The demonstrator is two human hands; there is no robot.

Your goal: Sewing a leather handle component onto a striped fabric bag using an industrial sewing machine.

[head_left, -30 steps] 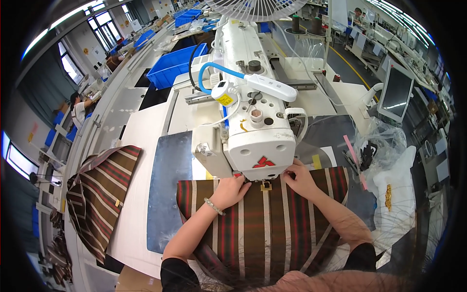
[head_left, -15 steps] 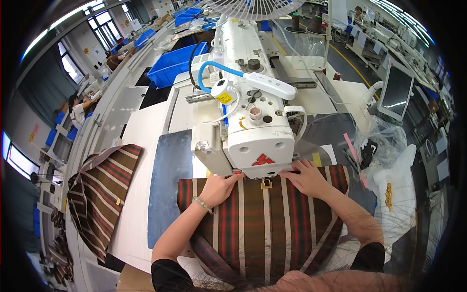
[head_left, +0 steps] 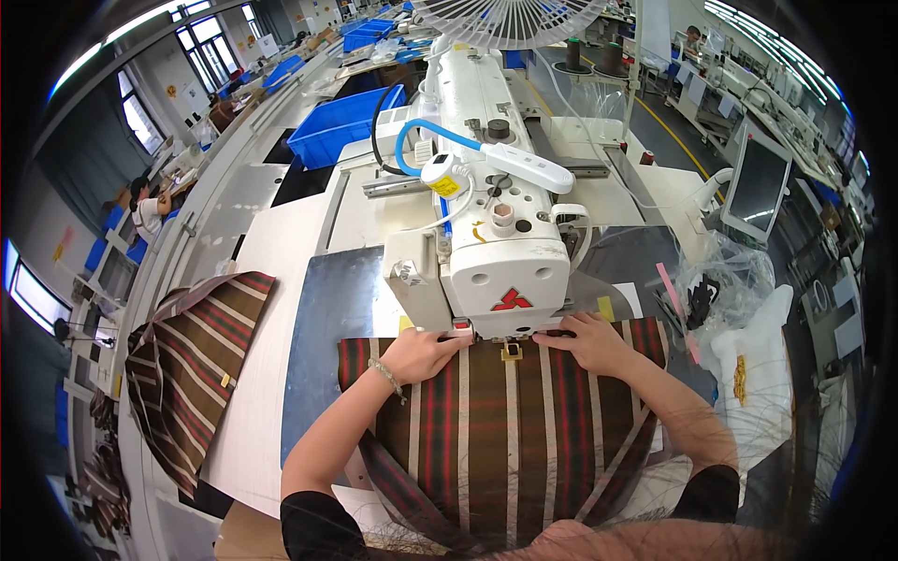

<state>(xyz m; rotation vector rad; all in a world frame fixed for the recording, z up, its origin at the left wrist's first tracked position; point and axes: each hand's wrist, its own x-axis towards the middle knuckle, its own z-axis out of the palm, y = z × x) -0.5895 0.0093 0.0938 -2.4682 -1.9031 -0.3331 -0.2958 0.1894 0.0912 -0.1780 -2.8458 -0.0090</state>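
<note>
A brown fabric piece with red, green and cream stripes lies under the head of a white industrial sewing machine. My left hand has its fingers closed on the fabric's far edge, left of the needle area; a beaded bracelet circles that wrist. On the other side, my right hand grips the same edge, its thumb and forefinger pointing in toward the machine head. Between both hands a small gold-coloured square metal piece sits at the edge, over a cream stripe. The machine head hides the fingertips partly.
Another striped fabric piece lies folded on the white table at left. A blue bin stands behind it. At right are a clear plastic bag, gold-coloured pieces on white material and a screen. Two people sit farther off.
The view has shifted slightly, so the machine appears a little lower and to the right. Both hands stay at the fabric's edge; the left forearm sits a little farther left.
</note>
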